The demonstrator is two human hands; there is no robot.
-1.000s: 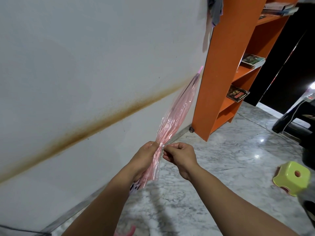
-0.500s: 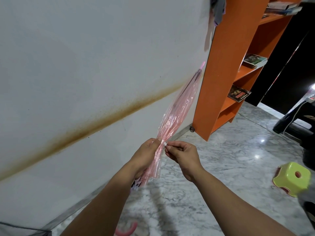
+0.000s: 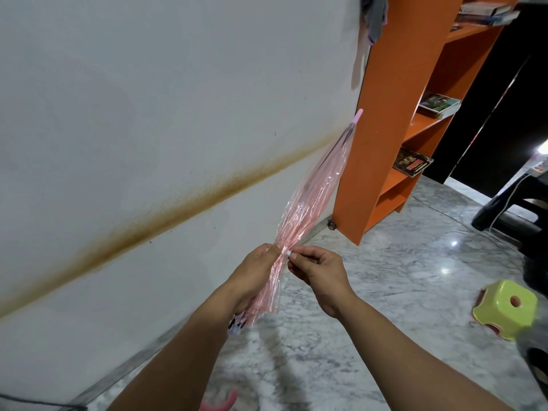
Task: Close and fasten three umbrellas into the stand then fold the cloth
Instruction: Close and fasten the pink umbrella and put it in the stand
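Left hand [image 3: 257,272] grips the folded pink umbrella [image 3: 308,200], its tip pointing to 1 o'clock beside the orange shelf [image 3: 382,137]. Right hand [image 3: 318,269] pinches the white fastener [image 3: 288,253] at its waist.

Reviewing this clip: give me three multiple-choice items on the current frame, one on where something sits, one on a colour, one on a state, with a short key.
1. Where is the green stool?
A. on the marble floor at right
B. on a shelf
C. hung on the wall

2. What colour is the bookshelf?
A. white
B. orange
C. blue

3. What state is the pink umbrella in?
A. fully open
B. lying on the floor
C. closed, canopy gathered

Key:
1 A, it stands on the floor near the right edge.
2 B, its side panel and shelves are orange.
3 C, the left hand grips the bunched canopy while the right hand pinches a small white fastener at it.
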